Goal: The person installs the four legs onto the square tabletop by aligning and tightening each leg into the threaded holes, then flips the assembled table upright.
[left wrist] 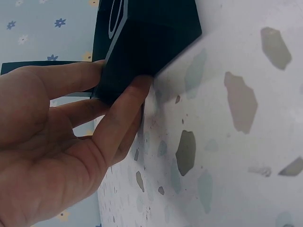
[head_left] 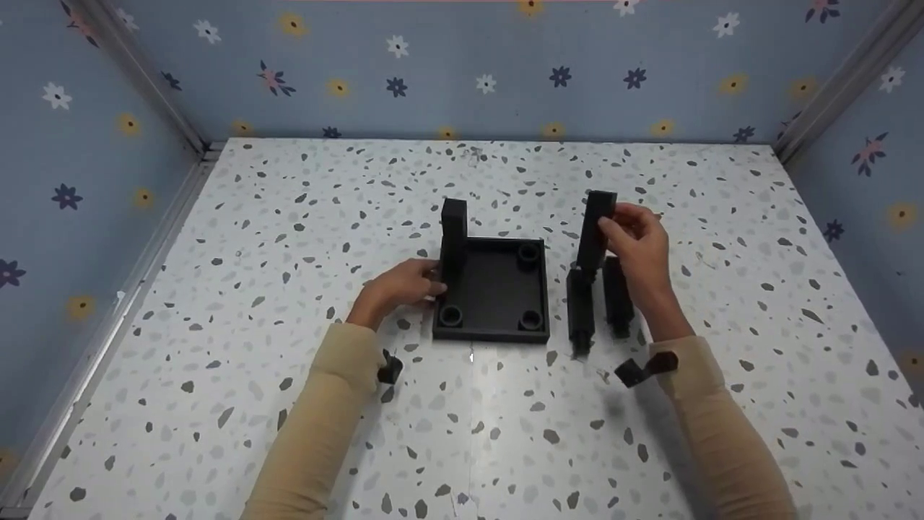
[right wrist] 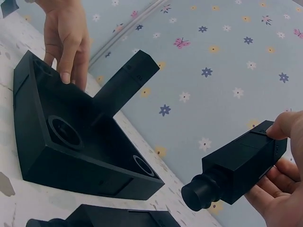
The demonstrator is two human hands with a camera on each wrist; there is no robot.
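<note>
A shallow black square tray (head_left: pixel 491 335) lies on the table, with round sockets in its corners. One black square peg-ended leg (head_left: pixel 453 231) stands upright in its far left corner. My left hand (head_left: pixel 403 283) grips the tray's left wall; in the right wrist view the thumb (right wrist: pixel 66 71) laps over the rim. Off to the tray's right, my right hand (head_left: pixel 641 247) holds a second black leg (head_left: pixel 596 230) raised, pinched between thumb and fingers. Its round peg end (right wrist: pixel 196 193) points away from the hand in the right wrist view.
Two more black legs, one nearer the tray (head_left: pixel 580 310) and one farther right (head_left: pixel 618 300), lie side by side on the speckled table (head_left: pixel 505 448). Blue flowered panels (head_left: pixel 447 65) border the table at the back and both sides.
</note>
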